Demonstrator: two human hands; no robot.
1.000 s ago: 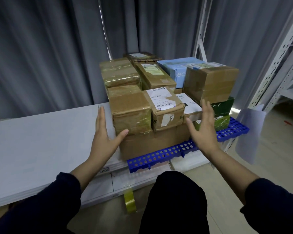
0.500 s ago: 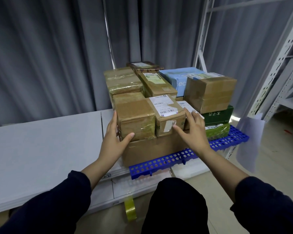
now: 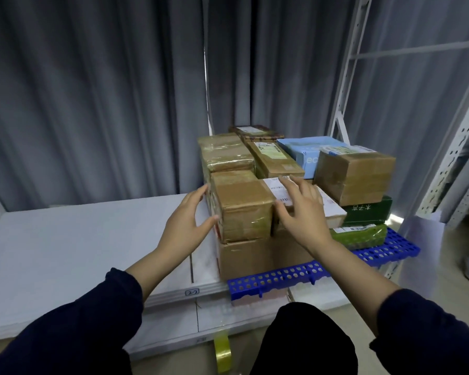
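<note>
A stack of taped cardboard parcels stands on a blue perforated pallet. At its front left corner, a tape-wrapped brown box sits on a larger carton. My left hand lies against the brown box's left side, fingers straight, thumb touching its front corner. My right hand rests spread over the neighbouring box with a white label, which it mostly hides.
A white platform runs to the left of the pallet. Behind stand a taped box, a blue box, a big brown box and green parcels. White metal racking rises on the right; grey curtains hang behind.
Both hands have moved forward from in front of the stack onto it: the left now lies against the brown box's side, the right has slid up over the labelled box.
</note>
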